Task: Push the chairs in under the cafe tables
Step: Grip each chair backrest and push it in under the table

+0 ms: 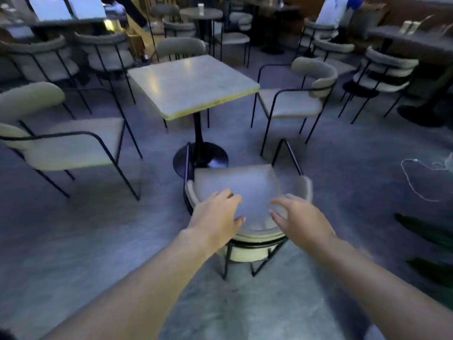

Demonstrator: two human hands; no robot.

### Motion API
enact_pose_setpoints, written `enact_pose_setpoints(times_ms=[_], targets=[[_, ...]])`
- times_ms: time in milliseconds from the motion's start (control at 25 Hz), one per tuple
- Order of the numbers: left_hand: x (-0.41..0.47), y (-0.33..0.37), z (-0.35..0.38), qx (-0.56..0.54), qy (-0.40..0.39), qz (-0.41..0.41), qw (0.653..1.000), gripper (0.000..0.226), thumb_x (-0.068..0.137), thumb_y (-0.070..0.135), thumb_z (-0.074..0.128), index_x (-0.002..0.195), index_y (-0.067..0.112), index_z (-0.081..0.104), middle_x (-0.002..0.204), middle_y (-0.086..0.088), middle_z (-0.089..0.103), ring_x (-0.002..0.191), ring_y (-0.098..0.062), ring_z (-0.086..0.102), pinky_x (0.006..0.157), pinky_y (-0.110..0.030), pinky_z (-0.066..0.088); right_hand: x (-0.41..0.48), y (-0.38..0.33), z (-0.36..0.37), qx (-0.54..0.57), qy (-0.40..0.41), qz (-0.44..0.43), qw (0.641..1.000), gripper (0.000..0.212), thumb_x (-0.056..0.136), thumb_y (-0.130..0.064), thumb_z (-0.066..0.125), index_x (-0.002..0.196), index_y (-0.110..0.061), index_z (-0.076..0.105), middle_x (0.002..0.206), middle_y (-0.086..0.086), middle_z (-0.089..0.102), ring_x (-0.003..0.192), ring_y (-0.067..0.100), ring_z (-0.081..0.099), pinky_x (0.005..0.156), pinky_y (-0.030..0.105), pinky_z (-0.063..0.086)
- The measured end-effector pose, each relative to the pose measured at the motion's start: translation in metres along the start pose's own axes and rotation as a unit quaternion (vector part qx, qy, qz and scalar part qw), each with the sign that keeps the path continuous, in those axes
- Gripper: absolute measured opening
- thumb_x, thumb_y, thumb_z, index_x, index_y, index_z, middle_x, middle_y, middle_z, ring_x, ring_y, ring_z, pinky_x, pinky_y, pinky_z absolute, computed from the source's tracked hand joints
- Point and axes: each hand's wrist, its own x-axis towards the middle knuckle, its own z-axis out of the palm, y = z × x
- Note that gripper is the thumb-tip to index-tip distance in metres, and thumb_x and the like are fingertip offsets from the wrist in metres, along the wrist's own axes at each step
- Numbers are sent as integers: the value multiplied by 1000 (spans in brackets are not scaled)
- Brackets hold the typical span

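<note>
Reaching with left hand and right hand open, the person neared the chair, likely light, rigid-framed, best gripped at its padded backrest.

Under me runs a grey concrete floor, and the chair nearest me stands on it by the black round base of the square cafe table. Two more chairs stand at that table's sides, and a thin white cable lies loose on the floor to my right.
</note>
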Motion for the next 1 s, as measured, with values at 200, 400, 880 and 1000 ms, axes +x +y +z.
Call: enact_pose_setpoints(times_ms=[200,400,880,1000], targets=[[6,9,101,5,-46,-26,999,36,93,47,56,123,27,55,123,7,53,121,-17,46,85,-40,51,-22,43,94,21,-8,-10,1000,29,92,-34,64,120,-25,68,118,-6,67,109,22,61,81,33,49],[10,11,140,29,-49,-18,998,36,93,50,56,121,28,58,117,7,55,115,-18,48,80,-40,53,-21,65,128,9,20,-58,998,26,85,-27,74,110,-19,72,107,-3,70,101,19,64,77,27,49],[58,-2,147,28,-27,-20,999,27,96,44,54,105,19,62,103,-2,56,95,-27,53,76,-42,50,29,95,156,15,75,-145,986,39,99,-34,40,111,-11,69,103,2,67,97,23,60,85,39,53],[88,-15,144,28,-17,-21,999,27,97,43,54,106,19,62,102,-1,57,95,-25,53,76,-42,51,61,97,158,9,78,-139,987,31,99,-30,48,111,-11,69,104,1,67,98,22,60,85,38,53]])
